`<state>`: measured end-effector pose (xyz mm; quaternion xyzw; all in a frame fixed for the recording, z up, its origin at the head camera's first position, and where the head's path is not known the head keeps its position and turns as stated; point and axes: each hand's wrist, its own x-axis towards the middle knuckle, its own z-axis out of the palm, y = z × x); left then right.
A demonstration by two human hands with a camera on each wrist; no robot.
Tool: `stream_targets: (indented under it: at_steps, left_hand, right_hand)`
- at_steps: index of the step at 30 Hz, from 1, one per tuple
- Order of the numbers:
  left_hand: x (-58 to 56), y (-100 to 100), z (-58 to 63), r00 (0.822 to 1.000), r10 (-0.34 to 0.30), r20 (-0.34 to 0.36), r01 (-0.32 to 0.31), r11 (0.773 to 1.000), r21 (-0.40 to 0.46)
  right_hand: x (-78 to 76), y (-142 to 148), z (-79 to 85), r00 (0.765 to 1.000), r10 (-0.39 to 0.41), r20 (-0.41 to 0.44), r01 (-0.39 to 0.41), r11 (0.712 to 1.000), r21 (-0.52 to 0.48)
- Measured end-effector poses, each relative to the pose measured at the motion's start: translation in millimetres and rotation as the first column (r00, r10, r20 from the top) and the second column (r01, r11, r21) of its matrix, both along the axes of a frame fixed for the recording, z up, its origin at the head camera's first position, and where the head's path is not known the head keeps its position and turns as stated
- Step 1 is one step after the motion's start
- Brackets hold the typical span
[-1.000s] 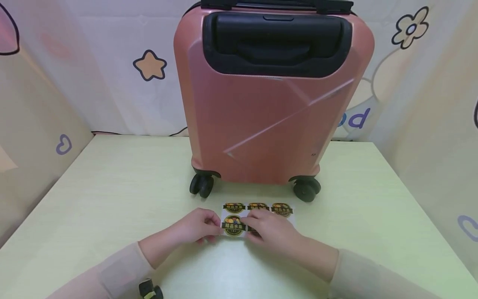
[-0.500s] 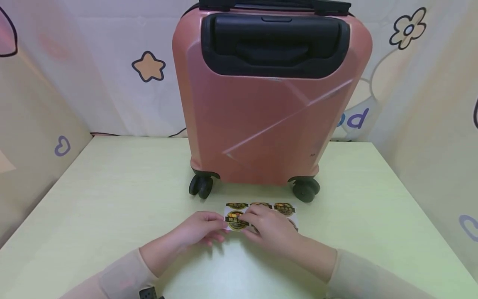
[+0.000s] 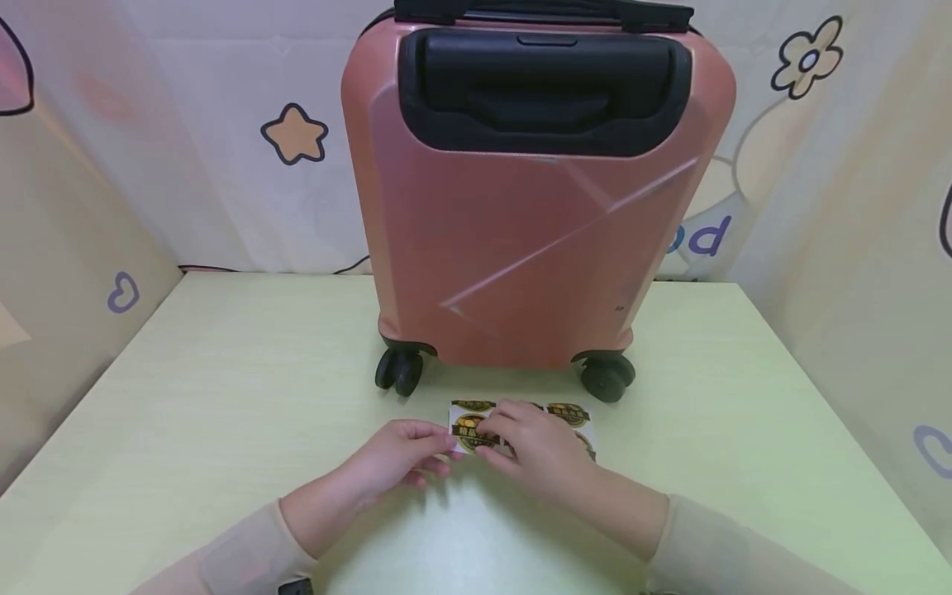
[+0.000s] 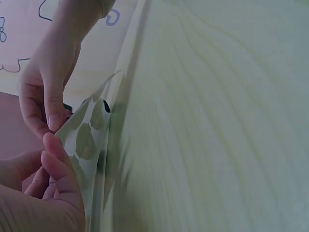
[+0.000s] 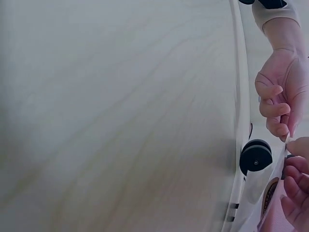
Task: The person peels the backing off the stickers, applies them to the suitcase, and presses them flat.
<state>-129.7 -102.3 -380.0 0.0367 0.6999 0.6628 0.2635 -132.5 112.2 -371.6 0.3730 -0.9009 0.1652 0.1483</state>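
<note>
A white sheet of round black-and-gold stickers (image 3: 586,430) is held up slightly tilted, close over the table in front of the suitcase. My left hand (image 3: 402,454) pinches its left edge between thumb and forefinger. Over the sheet's middle, my right hand (image 3: 539,446) has its bent forefinger and thumb at the front-left sticker (image 3: 468,431), hiding several stickers behind it. The left wrist view catches the underside of the sheet (image 4: 86,141), with the right hand's (image 4: 48,92) thumb and finger gripping along its edge. Fingertips of both hands meet closely there.
A pink hard-shell suitcase (image 3: 521,248) with a black handle recess stands upright behind the hands, on black wheels (image 3: 608,378). The pale table (image 3: 260,372) has patterned cloth (image 3: 223,165) around its back and sides. A dark strapped device (image 3: 296,587) shows by the left sleeve.
The left hand has moved slightly right and up with the sheet, whose front edge has risen and tilted. The right hand's fingers have curled closer at the front-left sticker.
</note>
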Motion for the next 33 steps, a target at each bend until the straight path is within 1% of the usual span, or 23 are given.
stream_targets:
  at_steps: [4,9,12,24,30,33]
  left_hand:
    - [-0.1,1.5,0.6,1.000,0.007,-0.003,-0.007,1.000,0.001]
    - [-0.7,3.1,-1.8,1.000,0.018,0.000,-0.018,1.000,0.008]
    - [-0.4,4.4,-2.0,1.000,0.025,0.006,-0.025,1.000,0.017]
    - [0.3,7.3,-1.2,0.998,0.053,0.045,-0.054,0.998,0.032]
    - [0.4,7.6,-0.7,0.998,0.046,0.043,-0.047,0.999,0.020]
    - [0.8,8.4,-0.6,0.999,0.032,0.034,-0.032,0.999,0.004]
  right_hand:
    - [-0.8,0.5,-1.3,1.000,0.005,-0.021,-0.005,1.000,-0.020]
    - [-0.9,-0.6,-1.6,0.995,0.040,-0.087,-0.045,0.997,-0.055]
    - [-0.2,-1.7,-1.7,0.992,0.048,-0.116,-0.056,0.996,-0.066]
    - [1.0,-3.8,-4.6,0.975,0.059,-0.213,-0.070,0.997,-0.042]
    - [2.5,-6.3,-3.7,0.967,0.050,-0.249,-0.063,0.997,-0.048]
    - [3.1,-7.3,-3.9,0.967,0.042,-0.250,-0.055,0.998,-0.043]
